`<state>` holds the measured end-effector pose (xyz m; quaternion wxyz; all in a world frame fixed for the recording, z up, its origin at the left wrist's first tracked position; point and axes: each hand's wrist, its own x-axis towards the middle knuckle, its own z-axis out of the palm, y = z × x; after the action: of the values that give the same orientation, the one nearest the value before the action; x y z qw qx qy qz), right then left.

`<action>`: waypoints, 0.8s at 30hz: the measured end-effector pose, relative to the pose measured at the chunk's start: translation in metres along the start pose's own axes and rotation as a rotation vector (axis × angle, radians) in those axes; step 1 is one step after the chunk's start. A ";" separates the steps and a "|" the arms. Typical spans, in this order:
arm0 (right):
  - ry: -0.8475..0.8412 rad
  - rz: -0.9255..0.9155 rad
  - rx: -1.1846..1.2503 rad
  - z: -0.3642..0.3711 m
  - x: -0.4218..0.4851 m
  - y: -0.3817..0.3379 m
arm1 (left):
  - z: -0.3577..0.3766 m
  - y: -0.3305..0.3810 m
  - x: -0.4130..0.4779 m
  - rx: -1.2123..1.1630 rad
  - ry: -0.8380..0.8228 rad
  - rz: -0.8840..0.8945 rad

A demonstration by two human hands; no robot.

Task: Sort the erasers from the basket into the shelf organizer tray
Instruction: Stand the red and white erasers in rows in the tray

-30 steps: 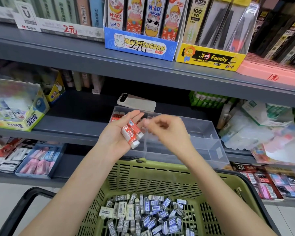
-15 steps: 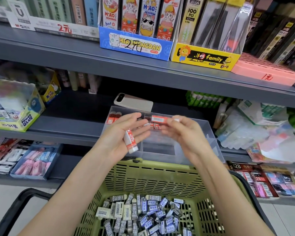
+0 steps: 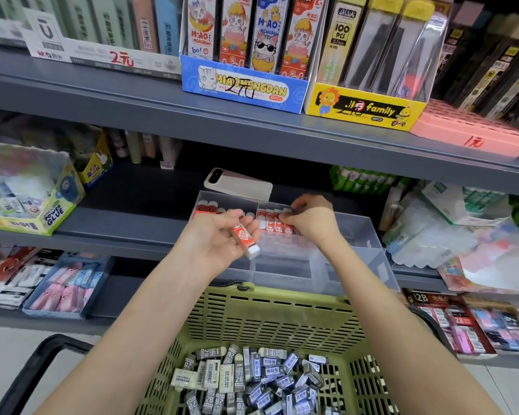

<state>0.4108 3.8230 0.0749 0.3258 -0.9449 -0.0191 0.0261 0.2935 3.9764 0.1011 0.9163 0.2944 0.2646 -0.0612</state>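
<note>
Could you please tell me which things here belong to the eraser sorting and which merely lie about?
Job: basket, its loose erasers, organizer tray, tray's red erasers, red eraser in left hand, right hand.
Lying about: phone, glue box, blue cat box, yellow box, pink case.

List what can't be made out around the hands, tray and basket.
Head view:
- Right hand: its curled fingers hide whether its grip holds an eraser.
- Tray: left hand and its red eraser cover part of the left compartments.
- Basket: near part cut off by the bottom edge.
</note>
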 end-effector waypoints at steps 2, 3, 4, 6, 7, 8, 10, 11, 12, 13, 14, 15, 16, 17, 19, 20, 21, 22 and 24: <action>0.037 -0.008 -0.017 0.006 -0.004 0.002 | 0.001 -0.002 0.001 0.017 -0.026 0.010; 0.052 -0.012 -0.031 0.007 -0.007 0.002 | 0.001 -0.002 0.001 0.017 -0.045 0.017; 0.069 -0.033 -0.049 0.005 -0.010 0.001 | 0.001 -0.003 0.002 0.021 -0.064 0.028; 0.134 -0.130 -0.081 -0.001 -0.022 -0.001 | 0.000 -0.005 0.005 0.044 -0.093 0.062; 0.164 -0.184 -0.068 -0.005 -0.030 -0.003 | 0.000 -0.006 0.006 0.060 -0.104 0.084; 0.158 -0.236 -0.007 -0.010 -0.040 -0.006 | 0.001 -0.007 0.007 0.074 -0.115 0.106; 0.014 -0.308 0.235 -0.019 -0.067 -0.014 | 0.003 -0.010 0.009 0.074 -0.129 0.155; -0.068 -0.328 0.340 -0.022 -0.081 -0.018 | 0.005 -0.011 0.010 0.069 -0.126 0.176; -0.114 -0.350 0.394 -0.023 -0.093 -0.020 | 0.007 -0.014 0.011 0.066 -0.120 0.195; -0.113 -0.371 0.404 -0.022 -0.102 -0.020 | 0.010 -0.017 0.010 0.067 -0.117 0.210; -0.069 -0.380 0.401 -0.020 -0.108 -0.019 | 0.013 -0.020 0.010 0.078 -0.120 0.221; -0.009 -0.368 0.409 -0.019 -0.110 -0.017 | 0.015 -0.025 0.009 0.098 -0.130 0.233; 0.034 -0.331 0.464 -0.019 -0.111 -0.013 | 0.016 -0.031 0.009 0.138 -0.144 0.252; 0.047 -0.280 0.574 -0.021 -0.109 -0.009 | 0.017 -0.036 0.008 0.222 -0.155 0.296; 0.042 -0.184 0.829 -0.029 -0.101 0.001 | 0.012 -0.043 0.011 0.647 -0.151 0.528; 0.044 -0.155 0.899 -0.033 -0.095 0.006 | 0.007 -0.045 0.014 0.939 -0.138 0.694; 0.049 -0.130 0.922 -0.037 -0.088 0.011 | 0.003 -0.045 0.017 1.208 -0.121 0.859; 0.055 -0.101 0.920 -0.040 -0.080 0.015 | 0.000 -0.044 0.021 1.428 -0.116 0.997; 0.072 -0.047 0.854 -0.043 -0.061 0.021 | -0.004 -0.039 0.029 1.751 -0.143 1.127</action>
<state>0.3529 3.7768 0.0980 0.6889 -0.7246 -0.0167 -0.0089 0.3057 3.9479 0.0634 0.2918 0.9322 -0.1029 0.1877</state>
